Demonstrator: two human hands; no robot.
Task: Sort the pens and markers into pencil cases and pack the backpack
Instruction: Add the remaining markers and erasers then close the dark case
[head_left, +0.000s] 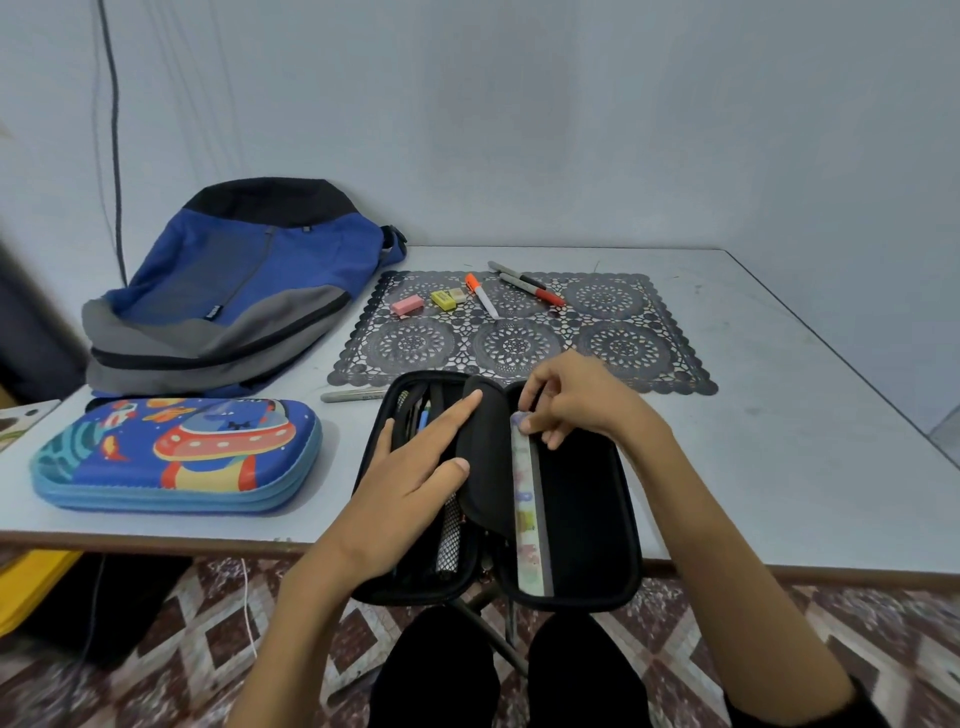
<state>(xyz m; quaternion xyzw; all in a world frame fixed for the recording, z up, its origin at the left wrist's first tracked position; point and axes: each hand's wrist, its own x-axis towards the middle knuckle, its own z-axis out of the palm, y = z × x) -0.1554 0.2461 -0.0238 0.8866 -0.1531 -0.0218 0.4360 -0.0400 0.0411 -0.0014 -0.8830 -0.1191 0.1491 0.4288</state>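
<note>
Black pencil case (582, 493) lies open at the near edge of the table (779, 415), partly overhanging it. Left hand (415, 467) rests flat on the left half and the centre flap (485, 467); fingers straight, gripping nothing. Right hand (582, 400) pinches the far end of a ruler (527, 509) with curled fingertips. The ruler lies in the right half, long axis running near-to-far and close to the flap.

Loose items all lie beyond the case. A grey marker (353, 396) sits just off the case's far left corner, long axis left-right, nearer the left hand. On the lace mat (623, 348), well apart from both hands, are an orange-capped marker (482, 296), a red-tipped marker (535, 291) and a black-tipped marker (514, 274). All three lie diagonally; the right hand is nearer.

Pink eraser (408, 305), yellow eraser (442, 299) and beige eraser (458, 294) sit just left of them. Blue spaceship pencil case (176, 457) is closed at left, with the backpack (234, 291) lying behind it, zips apparently closed.

Writing: the backpack label (213, 312) has white lettering too small to read, the print on the grey marker is illegible, and the ruler shows coloured print only.

Judgement: sorting is partway done, and the next reach is forward over the case.
</note>
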